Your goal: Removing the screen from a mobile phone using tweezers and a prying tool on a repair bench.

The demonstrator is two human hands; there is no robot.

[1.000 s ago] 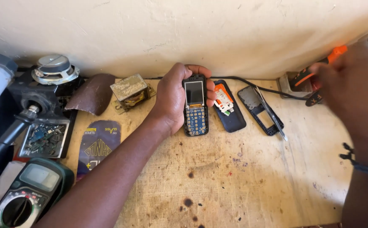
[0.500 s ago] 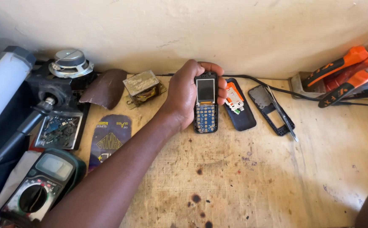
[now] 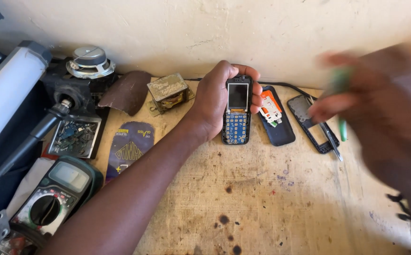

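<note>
Cream plaster wall (image 3: 167, 28) runs across 12 o'clock, scuffed, with hairline cracks. Worn plywood benchtop (image 3: 271, 203) fills centre to 6 o'clock, pale, scratched, dark burn spots near 6. Dark clutter edges the bench at 9 o'clock. Soft daylight, brighter toward 3 o'clock, weak shadows under the wall.

Soft, even daylight fills the scene, bright on the pale wall (image 3: 271, 28) and the worktop (image 3: 281, 198), with only faint shadows under the left hand (image 3: 217, 101). The right hand (image 3: 380, 108) is heavily smeared by motion blur, its outline lost. Everything else is sharp. The phone screen (image 3: 237, 96) shows a mild pale glare.
</note>
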